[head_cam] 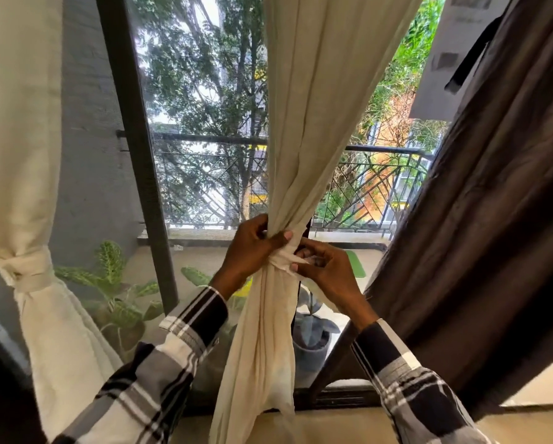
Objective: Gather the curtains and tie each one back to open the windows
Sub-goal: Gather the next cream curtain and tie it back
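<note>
Centre of view: cream curtain (313, 123) hanging in front of the window (204, 123), bunched tight at mid-height where both hands are meeting.

Left hand (252, 248) is wrapping around the gathered bunch from the left, fingers (281, 237) closed on the cloth, thumb side toward the camera.

Right hand (326, 267) is sitting just right of the bunch, fingers (304, 253) pinching the cream tie strip (284, 257) that is circling the gather. A pointed end of the strip is sticking out toward the right hand. Whether the knot is finished: cannot tell.

Below the hands the curtain is falling in a narrow column down to the sill (333, 421).

Far left: a second cream curtain (22, 123) is hanging already cinched, its tie band (25, 270) knotted around it.

Right side: a dark brown curtain (499, 203) is slanting loose across the frame, with no band visible on it.

Both plaid sleeves (179, 347) are reaching up from the bottom edge.

Through the glass: balcony railing (381, 168), trees, leafy potted plants (118, 293) on the balcony floor.
</note>
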`<state>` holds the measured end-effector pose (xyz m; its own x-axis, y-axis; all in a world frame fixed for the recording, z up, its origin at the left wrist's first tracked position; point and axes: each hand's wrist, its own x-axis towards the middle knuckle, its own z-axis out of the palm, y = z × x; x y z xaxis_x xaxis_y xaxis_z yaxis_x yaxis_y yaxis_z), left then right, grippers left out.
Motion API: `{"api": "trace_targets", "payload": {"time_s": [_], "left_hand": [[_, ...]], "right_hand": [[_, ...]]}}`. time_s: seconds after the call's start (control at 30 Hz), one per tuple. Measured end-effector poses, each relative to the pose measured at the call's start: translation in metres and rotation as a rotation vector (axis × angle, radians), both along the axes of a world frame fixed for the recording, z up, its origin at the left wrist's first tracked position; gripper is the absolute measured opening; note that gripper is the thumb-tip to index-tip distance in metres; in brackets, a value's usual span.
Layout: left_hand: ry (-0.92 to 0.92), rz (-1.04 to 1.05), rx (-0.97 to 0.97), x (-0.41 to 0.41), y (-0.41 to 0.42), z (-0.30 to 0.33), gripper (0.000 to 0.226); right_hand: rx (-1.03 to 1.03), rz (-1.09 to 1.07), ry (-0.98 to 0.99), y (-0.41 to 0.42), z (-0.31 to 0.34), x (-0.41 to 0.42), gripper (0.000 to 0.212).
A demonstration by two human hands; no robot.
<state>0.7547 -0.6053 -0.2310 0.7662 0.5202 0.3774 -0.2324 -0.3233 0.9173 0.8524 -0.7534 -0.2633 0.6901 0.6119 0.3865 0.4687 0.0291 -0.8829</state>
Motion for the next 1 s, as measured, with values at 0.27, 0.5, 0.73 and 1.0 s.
{"api": "trace_targets", "payload": {"time_s": [0.27, 0.5, 0.73, 1.0], "left_hand": [[-0.004, -0.103, -0.088, -0.005, 0.014, 0.001, 0.017], [0.111, -0.171, -0.102, -0.006, 0.013, 0.009, 0.009], [0.239, -0.301, -0.096, -0.002, 0.006, 0.020, 0.022], [0.344, -0.266, -0.023, -0.010, 0.021, 0.026, 0.026]], "right_hand": [[-0.362, 0.023, -0.351, -0.035, 0.010, 0.030, 0.022], [-0.292, -0.152, -0.706, -0.028, 0.025, 0.057, 0.011], [-0.134, -0.115, -0.653, 0.025, 0.022, 0.046, 0.026], [0.058, 0.095, 0.122, 0.029, 0.029, 0.009, 0.030]]}}
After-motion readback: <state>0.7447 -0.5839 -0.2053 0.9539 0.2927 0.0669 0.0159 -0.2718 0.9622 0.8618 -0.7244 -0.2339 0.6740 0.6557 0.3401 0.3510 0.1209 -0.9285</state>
